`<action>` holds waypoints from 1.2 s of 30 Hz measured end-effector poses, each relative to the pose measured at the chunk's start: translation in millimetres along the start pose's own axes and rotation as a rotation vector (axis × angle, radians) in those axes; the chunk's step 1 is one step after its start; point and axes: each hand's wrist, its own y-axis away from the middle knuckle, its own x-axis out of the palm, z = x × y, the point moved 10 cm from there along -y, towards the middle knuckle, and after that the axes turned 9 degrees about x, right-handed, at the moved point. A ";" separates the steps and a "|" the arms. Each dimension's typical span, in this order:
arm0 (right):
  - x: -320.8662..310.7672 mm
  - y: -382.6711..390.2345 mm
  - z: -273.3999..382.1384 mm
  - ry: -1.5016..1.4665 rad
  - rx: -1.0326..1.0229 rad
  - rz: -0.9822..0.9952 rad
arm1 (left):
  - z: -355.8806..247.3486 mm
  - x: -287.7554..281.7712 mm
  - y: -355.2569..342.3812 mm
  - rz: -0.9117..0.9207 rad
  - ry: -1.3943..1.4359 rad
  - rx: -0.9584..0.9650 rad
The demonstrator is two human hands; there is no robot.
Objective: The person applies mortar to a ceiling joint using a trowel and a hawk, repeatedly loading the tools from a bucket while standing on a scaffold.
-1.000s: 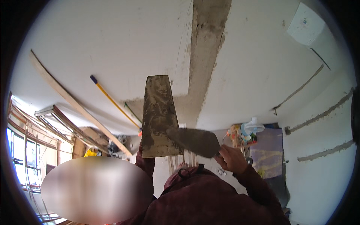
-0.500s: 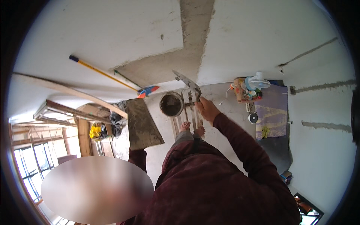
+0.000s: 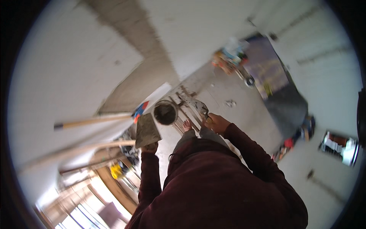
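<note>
My left hand point(image 3: 150, 147) is closed under a mortar-smeared hawk point(image 3: 148, 130), a flat board tilted in front of me. My right hand point(image 3: 217, 124) grips the handle of a trowel point(image 3: 197, 104); its grey-smeared blade points away and to the left. Between the two tools stands a round bucket point(image 3: 165, 112) with dark, wet-looking mortar inside, touched by neither hand. Beyond the bucket, the white wall carries a broad grey-brown plastered band point(image 3: 131, 82).
Planks point(image 3: 185, 114) lie by my bare foot point(image 3: 187, 125). At left are a broom point(image 3: 95, 121) against the wall, a long plank point(image 3: 84, 150) and a yellow bag point(image 3: 116, 171). At right, a crate of items point(image 3: 225, 63) adjoins a purple sheet point(image 3: 267, 66) and dark sheet point(image 3: 286, 112).
My view has turned, so the room appears rotated and blurred. The hawk appears smaller, and my left hand now shows beneath it. The trowel stays in my right hand.
</note>
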 end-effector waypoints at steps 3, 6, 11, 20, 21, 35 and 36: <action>-17.2 17.5 -91.4 -0.118 0.053 -0.238 | 15.7 22.1 13.5 -0.135 0.043 -0.259; -38.5 79.0 -174.7 -0.260 0.297 -0.358 | 2.5 45.2 0.8 -0.047 -0.715 -0.181; 30.6 193.2 -368.3 -0.411 0.798 -0.208 | 70.6 108.1 -52.6 -0.205 -0.626 -0.454; 213.1 341.1 -437.5 -1.287 1.110 -0.552 | 277.0 177.7 -30.2 -0.007 -0.822 -0.884; 223.1 337.2 -428.9 -1.334 1.090 -0.540 | 297.8 177.5 -16.8 0.038 -0.822 -0.989; 299.3 223.4 -432.0 -1.114 1.264 -0.961 | 490.2 163.9 110.1 0.867 -1.318 -1.634; 292.8 232.7 -437.7 -1.147 1.249 -1.006 | 490.9 164.3 121.6 0.638 -1.280 -1.627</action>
